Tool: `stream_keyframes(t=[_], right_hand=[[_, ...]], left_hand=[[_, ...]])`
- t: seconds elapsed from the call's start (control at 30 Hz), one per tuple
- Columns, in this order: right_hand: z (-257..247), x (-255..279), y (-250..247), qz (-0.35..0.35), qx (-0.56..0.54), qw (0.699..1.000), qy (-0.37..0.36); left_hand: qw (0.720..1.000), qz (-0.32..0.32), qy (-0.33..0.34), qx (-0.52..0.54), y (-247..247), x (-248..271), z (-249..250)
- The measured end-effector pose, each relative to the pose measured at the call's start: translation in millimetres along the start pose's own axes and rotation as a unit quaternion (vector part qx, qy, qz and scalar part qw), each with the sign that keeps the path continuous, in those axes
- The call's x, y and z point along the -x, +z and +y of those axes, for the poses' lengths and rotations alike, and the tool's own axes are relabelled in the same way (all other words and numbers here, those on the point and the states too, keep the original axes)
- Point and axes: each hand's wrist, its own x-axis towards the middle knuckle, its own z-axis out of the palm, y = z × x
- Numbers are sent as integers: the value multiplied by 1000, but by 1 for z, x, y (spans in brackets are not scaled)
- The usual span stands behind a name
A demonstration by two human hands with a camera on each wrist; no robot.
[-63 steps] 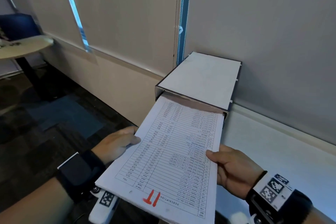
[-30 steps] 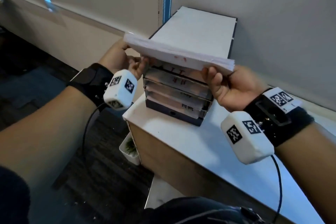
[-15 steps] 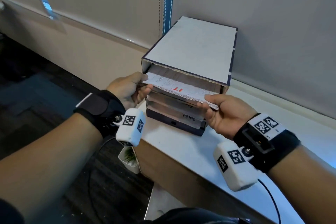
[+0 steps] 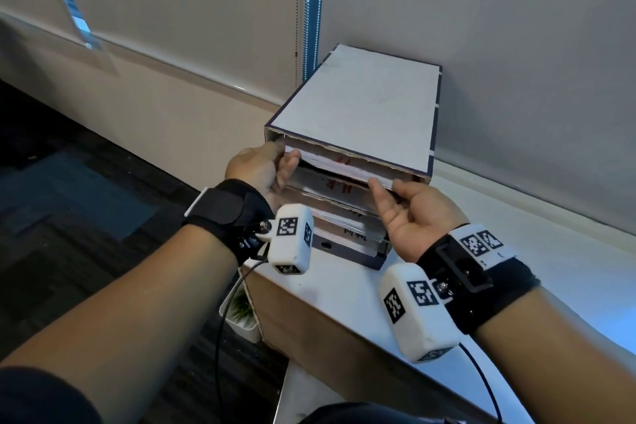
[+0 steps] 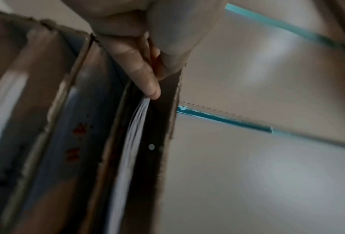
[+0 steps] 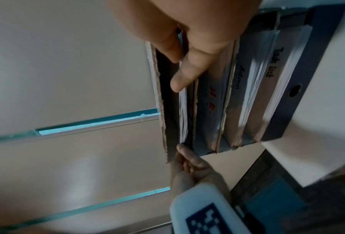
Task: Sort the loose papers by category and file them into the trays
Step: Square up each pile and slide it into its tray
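A cardboard tray unit (image 4: 361, 107) with several stacked slots stands on a white counter against the wall. A white paper stack (image 4: 344, 165) with a red mark lies almost fully inside the top slot, only its front edge showing. My left hand (image 4: 290, 165) pinches the stack's left front corner. My right hand (image 4: 377, 188), palm up, pinches the right front corner, thumb above and fingers below. The wrist views show the paper stack (image 5: 135, 134) (image 6: 183, 114) edge-on in the slot. Lower trays read "H.R." (image 6: 211, 98), "Admin" (image 6: 238, 77) and "Task list" (image 6: 273, 61).
The counter (image 4: 344, 293) ends just left of the tray unit, with dark carpet below. A small white planter (image 4: 241, 313) with greenery sits under that edge. Window blinds with a bead chain (image 4: 296, 10) rise close behind the unit.
The paper stack, held up at the unit's top one second ago, has gone into the top slot and slid deeper. Both hands followed it to the slot's front corners.
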Motion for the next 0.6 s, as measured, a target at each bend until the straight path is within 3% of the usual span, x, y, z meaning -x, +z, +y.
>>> stream_keyframes(t=[0.23, 0.6], right_hand=[[12, -9, -8, 54, 182, 982, -24], [11, -16, -9, 47, 161, 986, -4]], left_hand=[[974, 36, 148, -168, -9, -5, -17], [942, 46, 209, -260, -15, -21, -22]])
